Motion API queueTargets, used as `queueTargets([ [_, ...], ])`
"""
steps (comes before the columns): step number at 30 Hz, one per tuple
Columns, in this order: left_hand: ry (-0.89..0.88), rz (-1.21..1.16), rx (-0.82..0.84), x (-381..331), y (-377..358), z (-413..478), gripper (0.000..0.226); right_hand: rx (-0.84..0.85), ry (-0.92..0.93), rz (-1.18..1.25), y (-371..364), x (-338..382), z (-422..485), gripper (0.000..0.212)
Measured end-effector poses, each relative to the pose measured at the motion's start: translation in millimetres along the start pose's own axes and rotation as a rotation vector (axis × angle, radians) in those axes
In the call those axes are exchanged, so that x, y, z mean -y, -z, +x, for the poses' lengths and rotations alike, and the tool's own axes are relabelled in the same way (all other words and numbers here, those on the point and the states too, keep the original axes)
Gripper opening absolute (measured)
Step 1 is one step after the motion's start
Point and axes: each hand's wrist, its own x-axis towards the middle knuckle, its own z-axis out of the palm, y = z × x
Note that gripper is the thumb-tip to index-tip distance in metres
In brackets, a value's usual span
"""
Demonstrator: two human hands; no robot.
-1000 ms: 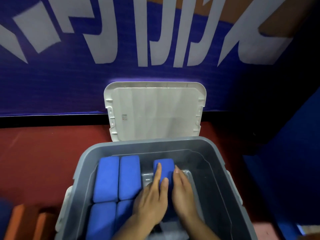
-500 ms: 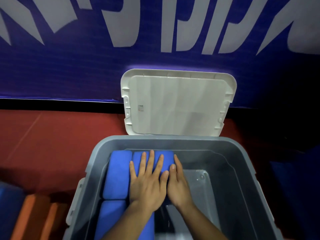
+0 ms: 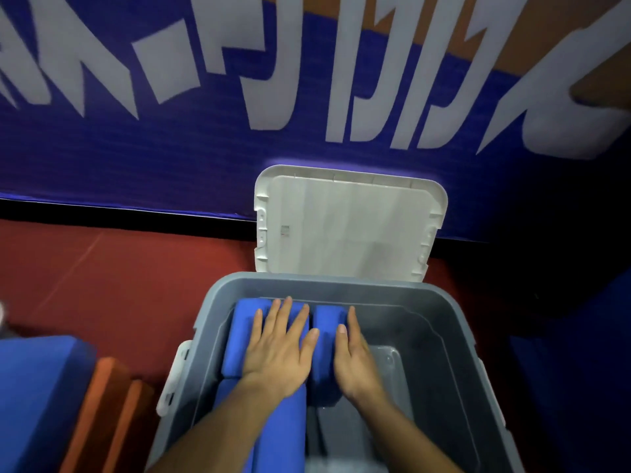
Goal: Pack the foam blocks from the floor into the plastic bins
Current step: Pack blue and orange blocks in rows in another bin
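The left fingers [image 3: 285, 314] are straight and fanned apart, lying flat on the blue blocks [image 3: 239, 339] in the bin's far-left corner. The right fingers [image 3: 351, 324] are straight too, but held together. They stand on edge against the right side of the third block [image 3: 326, 322] in that far row, with the thumb up by its top edge. Neither hand is curled round anything: the left hand [image 3: 278, 353] lies palm-down and the right hand [image 3: 356, 367] is set sideways like a blade.

That makes three blocks side by side along the far wall, with a thin dark gap between the second and the third. Closer in, a near row [image 3: 283, 435] of more blue foam runs under the left forearm along the bin's left side.

The right half of the grey bin [image 3: 454, 339] shows its bare bottom, and a white latch [image 3: 174, 377] sits on the left rim. Past the far edge, the white lid [image 3: 348, 230] stands propped against a blue banner [image 3: 170, 155] with big white lettering.

The bin sits on a red floor [image 3: 102, 278]. At the floor's near-left there is a big blue block [image 3: 37, 397]. Two orange blocks [image 3: 112, 411] lie just beside it, between it and the bin's left wall.
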Motion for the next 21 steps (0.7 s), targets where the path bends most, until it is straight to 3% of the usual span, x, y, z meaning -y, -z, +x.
queueTargets([
  [3, -0.014, 0.003, -0.019, 1.8, 33.7, -20.5, 0.101, -0.079, 0.072, -0.092, 4.7, 12.0, -21.1, 0.056],
  [8, -0.090, 0.053, -0.107, 34.9, 71.6, -88.6, 0.088, -0.103, 0.201, -0.127, -29.3, 49.5, -78.2, 0.060],
  [17, 0.221, -0.002, -0.296, 183.8, 98.9, -230.9, 0.063, 0.322, 0.469, 0.027, -171.2, 144.2, -198.4, 0.062],
  [21, 0.302, 0.018, -0.416, 225.8, 110.6, -258.8, 0.062, 0.370, 0.392, 0.053, -210.7, 164.0, -222.9, 0.088],
])
